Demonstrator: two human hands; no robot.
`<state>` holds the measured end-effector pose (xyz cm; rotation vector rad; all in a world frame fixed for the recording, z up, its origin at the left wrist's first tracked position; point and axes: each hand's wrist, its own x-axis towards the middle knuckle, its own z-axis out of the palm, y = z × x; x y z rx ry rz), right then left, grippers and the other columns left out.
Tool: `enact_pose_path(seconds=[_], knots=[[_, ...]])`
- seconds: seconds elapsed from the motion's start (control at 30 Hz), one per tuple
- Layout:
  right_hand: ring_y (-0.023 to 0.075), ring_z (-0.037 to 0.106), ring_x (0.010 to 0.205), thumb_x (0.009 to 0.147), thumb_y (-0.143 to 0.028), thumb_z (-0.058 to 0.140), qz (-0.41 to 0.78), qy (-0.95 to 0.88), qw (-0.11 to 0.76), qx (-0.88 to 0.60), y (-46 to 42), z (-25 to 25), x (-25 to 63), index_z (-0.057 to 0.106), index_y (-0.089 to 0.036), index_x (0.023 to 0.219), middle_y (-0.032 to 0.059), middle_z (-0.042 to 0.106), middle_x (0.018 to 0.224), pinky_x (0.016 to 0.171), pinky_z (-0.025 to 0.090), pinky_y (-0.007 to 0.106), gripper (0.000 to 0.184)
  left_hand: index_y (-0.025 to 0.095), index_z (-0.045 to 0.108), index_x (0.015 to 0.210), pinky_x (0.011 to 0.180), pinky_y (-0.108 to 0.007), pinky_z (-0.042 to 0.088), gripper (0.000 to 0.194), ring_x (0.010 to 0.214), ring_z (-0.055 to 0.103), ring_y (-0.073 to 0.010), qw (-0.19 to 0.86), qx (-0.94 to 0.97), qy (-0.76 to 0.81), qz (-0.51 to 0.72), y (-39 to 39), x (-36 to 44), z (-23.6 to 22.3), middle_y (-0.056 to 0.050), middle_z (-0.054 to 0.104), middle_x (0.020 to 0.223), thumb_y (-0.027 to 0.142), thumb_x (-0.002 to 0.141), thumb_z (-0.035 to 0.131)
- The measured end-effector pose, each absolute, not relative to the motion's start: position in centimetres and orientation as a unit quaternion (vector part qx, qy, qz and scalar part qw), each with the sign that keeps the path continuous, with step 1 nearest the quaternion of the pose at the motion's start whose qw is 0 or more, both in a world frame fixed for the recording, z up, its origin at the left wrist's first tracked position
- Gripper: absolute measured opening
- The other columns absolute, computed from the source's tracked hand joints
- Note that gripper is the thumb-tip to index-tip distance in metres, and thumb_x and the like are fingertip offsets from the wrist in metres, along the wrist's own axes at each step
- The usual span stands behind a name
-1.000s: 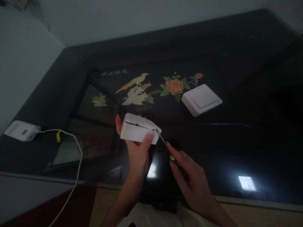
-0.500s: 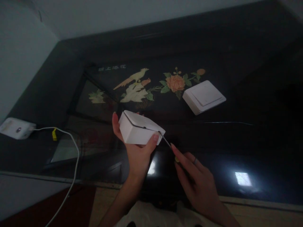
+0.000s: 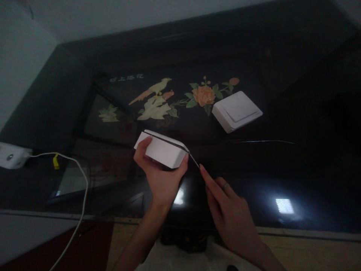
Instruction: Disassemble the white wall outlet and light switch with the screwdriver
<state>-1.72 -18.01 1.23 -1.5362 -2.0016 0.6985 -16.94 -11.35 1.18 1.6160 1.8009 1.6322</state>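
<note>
My left hand [image 3: 159, 180] is closed around a white wall switch box [image 3: 163, 150], held tilted above the table. A dark gap runs along the seam between its cover and its body. In my right hand [image 3: 227, 205] is a screwdriver [image 3: 194, 160], its thin metal shaft slanting up to the left. The tip meets the seam at the box's right corner, close to my left fingertip. My fingers hide the screwdriver's handle. A second white wall switch [image 3: 239, 109] on its box lies on the table, farther back to the right.
The glossy black table [image 3: 296, 162] carries an inlaid bird [image 3: 155, 90] and flower [image 3: 204, 96] picture and reflects light. At the left edge, a white plug-in device [image 3: 12, 155] has a white cable [image 3: 86, 184] with a yellow tag [image 3: 56, 162] hanging over the front edge.
My left hand has turned the box so its long side now faces me. The screwdriver tip stays at the right corner seam. The whole view has shifted slightly.
</note>
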Motion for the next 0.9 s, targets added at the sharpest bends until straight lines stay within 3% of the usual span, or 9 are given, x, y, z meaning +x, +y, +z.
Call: enact_pose_path(seconds=[0.13, 0.3, 0.37, 0.43, 0.5, 0.63, 0.7, 0.8, 0.9], knots=[[0.0200, 0.068, 0.075, 0.095, -0.021, 0.038, 0.387, -0.660, 0.292, -0.574, -17.9, 1.3, -2.1, 0.051, -0.020, 0.142, 0.0126, 0.069, 0.097, 0.063, 0.058, 0.035, 0.048, 0.027, 0.038, 0.122, 0.104, -0.037, 0.043, 0.080, 0.120, 0.047, -0.0230, 0.125, 0.557, 0.631, 0.525, -11.2, -17.0, 0.4, -0.003, 0.041, 0.122, 0.014, 0.056, 0.081], [0.0118, 0.044, 0.040, 0.097, -0.037, 0.041, 0.665, -0.429, 0.269, -0.548, -17.6, 1.9, -1.6, 0.045, -0.021, 0.146, -0.0072, 0.039, 0.050, 0.035, 0.036, 0.020, 0.052, 0.026, 0.038, 0.124, 0.105, -0.040, 0.039, 0.080, 0.123, 0.044, -0.0250, 0.134, 0.567, 0.636, 0.506, -11.2, -17.3, -0.1, -0.003, 0.041, 0.122, 0.018, 0.058, 0.082], [0.0140, 0.054, 0.049, 0.096, -0.036, 0.043, 0.642, -0.460, 0.273, -0.549, -17.4, 2.0, -1.2, 0.047, -0.021, 0.144, -0.0042, 0.047, 0.055, 0.042, 0.044, 0.023, 0.051, 0.027, 0.037, 0.126, 0.110, -0.042, 0.034, 0.082, 0.124, 0.043, -0.0257, 0.121, 0.581, 0.637, 0.492, -11.3, -17.5, -0.2, -0.003, 0.041, 0.123, 0.019, 0.057, 0.082], [0.0194, 0.067, 0.077, 0.095, -0.029, 0.042, 0.541, -0.569, 0.278, -0.554, -17.3, 1.9, -0.8, 0.052, -0.020, 0.141, 0.0058, 0.065, 0.079, 0.065, 0.057, 0.033, 0.048, 0.027, 0.037, 0.127, 0.111, -0.043, 0.032, 0.083, 0.124, 0.043, -0.0262, 0.114, 0.596, 0.636, 0.477, -11.3, -17.8, -0.2, -0.004, 0.042, 0.124, 0.021, 0.058, 0.083], [0.0240, 0.069, 0.092, 0.095, -0.021, 0.037, 0.431, -0.663, 0.244, -0.561, -17.3, 1.7, -0.6, 0.051, -0.021, 0.142, 0.0129, 0.069, 0.105, 0.079, 0.058, 0.043, 0.050, 0.027, 0.037, 0.128, 0.111, -0.043, 0.033, 0.084, 0.123, 0.044, -0.0262, 0.116, 0.609, 0.632, 0.465, -11.3, -18.0, -0.2, -0.004, 0.042, 0.125, 0.022, 0.059, 0.083], [0.0254, 0.070, 0.074, 0.092, -0.013, 0.032, 0.303, -0.729, 0.143, -0.597, -17.5, 1.5, -0.6, 0.043, -0.026, 0.147, 0.0169, 0.066, 0.115, 0.060, 0.058, 0.044, 0.058, 0.027, 0.038, 0.128, 0.110, -0.042, 0.035, 0.084, 0.122, 0.046, -0.0257, 0.121, 0.615, 0.628, 0.461, -11.2, -18.4, -0.2, -0.005, 0.042, 0.126, 0.022, 0.059, 0.084], [0.0240, 0.068, 0.072, 0.092, -0.014, 0.033, 0.314, -0.718, 0.162, -0.600, -17.6, 1.6, -0.8, 0.046, -0.025, 0.146, 0.0171, 0.066, 0.115, 0.060, 0.057, 0.042, 0.056, 0.027, 0.038, 0.128, 0.110, -0.042, 0.035, 0.083, 0.122, 0.046, -0.0256, 0.118, 0.614, 0.628, 0.463, -11.1, -18.5, -0.1, -0.005, 0.042, 0.127, 0.021, 0.059, 0.084], [0.0164, 0.060, 0.061, 0.094, -0.023, 0.040, 0.472, -0.613, 0.258, -0.578, -17.3, 1.8, -1.5, 0.053, -0.023, 0.141, 0.0097, 0.066, 0.088, 0.054, 0.052, 0.031, 0.049, 0.026, 0.038, 0.128, 0.111, -0.042, 0.033, 0.082, 0.123, 0.045, -0.0261, 0.112, 0.610, 0.630, 0.467, -11.3, -18.3, -0.1, -0.005, 0.042, 0.127, 0.020, 0.060, 0.083], [0.0081, 0.034, 0.041, 0.092, -0.035, 0.048, 0.687, -0.375, 0.325, -0.531, -16.7, 2.2, -2.4, 0.046, -0.022, 0.145, -0.0066, 0.043, 0.054, 0.037, 0.032, 0.019, 0.055, 0.028, 0.036, 0.129, 0.109, -0.043, 0.036, 0.082, 0.121, 0.047, -0.0264, 0.128, 0.614, 0.621, 0.470, -11.9, -17.6, -0.1, -0.005, 0.041, 0.127, 0.023, 0.062, 0.082]])
